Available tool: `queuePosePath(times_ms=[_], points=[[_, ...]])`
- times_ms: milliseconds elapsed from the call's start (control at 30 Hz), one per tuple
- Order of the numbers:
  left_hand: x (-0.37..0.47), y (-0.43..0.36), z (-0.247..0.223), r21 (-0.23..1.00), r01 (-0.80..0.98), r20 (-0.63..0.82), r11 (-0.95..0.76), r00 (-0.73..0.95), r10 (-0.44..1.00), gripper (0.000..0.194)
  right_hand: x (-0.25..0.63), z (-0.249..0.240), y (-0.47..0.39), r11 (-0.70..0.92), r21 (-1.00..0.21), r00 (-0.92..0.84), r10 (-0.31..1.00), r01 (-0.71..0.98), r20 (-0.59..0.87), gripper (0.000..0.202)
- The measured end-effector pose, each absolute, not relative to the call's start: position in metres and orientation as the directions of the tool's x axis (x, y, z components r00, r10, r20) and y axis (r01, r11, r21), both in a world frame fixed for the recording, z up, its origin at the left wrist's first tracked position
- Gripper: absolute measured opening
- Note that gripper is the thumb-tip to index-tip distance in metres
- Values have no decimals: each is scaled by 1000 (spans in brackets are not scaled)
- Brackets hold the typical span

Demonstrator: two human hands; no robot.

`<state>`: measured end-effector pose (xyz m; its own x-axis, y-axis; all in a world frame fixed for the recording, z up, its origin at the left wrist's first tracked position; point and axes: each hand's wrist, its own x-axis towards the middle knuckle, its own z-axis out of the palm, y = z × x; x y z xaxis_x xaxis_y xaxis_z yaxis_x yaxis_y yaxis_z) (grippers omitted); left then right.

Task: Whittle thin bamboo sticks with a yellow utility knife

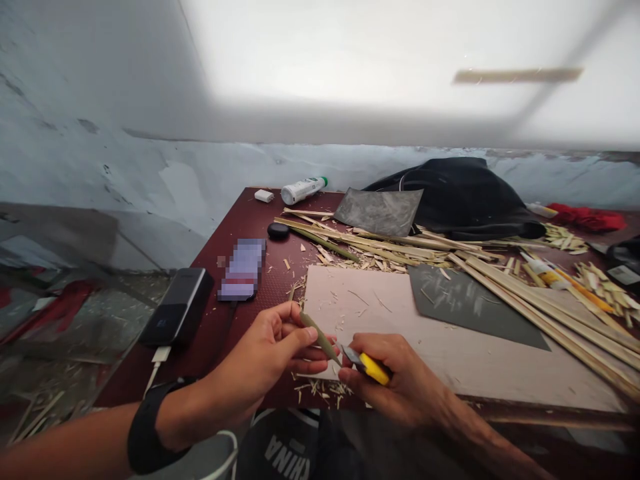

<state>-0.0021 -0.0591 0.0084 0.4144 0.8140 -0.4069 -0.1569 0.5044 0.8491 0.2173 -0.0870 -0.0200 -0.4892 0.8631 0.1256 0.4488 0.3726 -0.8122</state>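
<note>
Above the left edge of the pale board (360, 280), a green, tapered bamboo strip (316, 331) was pinched between the thumb and fingers of the left hand (283, 340), while a yellow knife (375, 369) was gripped by the curled fingers of the right hand (400, 373). Whether the strip was touched by the blade (352, 355) could not be told. Light, stiff, perhaps slick, it seemed best held by its upper end; its thin tip looked easily snapped.

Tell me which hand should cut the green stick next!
Probably the right hand: it holds the yellow knife, with the blade close to the green stick. The left hand grips that stick, so it seems better for steadying.
</note>
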Motion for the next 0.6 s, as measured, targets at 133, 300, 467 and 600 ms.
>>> queuePosePath(times_ms=[133, 300, 467, 600], points=[[-7, -58, 12, 873, -32, -426, 486, 433, 794, 28, 222, -16, -85, 398, -773, -420, 888, 493, 190, 17], [-13, -63, 11, 822, 120, -544, 557, 456, 704, 30, 226, -7, -73, 495, -721, -421, 855, 484, 304, 8], [-14, -64, 5, 785, 74, -505, 615, 651, 566, 40, 234, -5, -64, 626, -556, -556, 768, 547, 318, 15], [-13, -61, 5, 707, -4, -488, 707, 721, 492, 31, 240, -12, -62, 748, -306, -581, 655, 589, 483, 23]])
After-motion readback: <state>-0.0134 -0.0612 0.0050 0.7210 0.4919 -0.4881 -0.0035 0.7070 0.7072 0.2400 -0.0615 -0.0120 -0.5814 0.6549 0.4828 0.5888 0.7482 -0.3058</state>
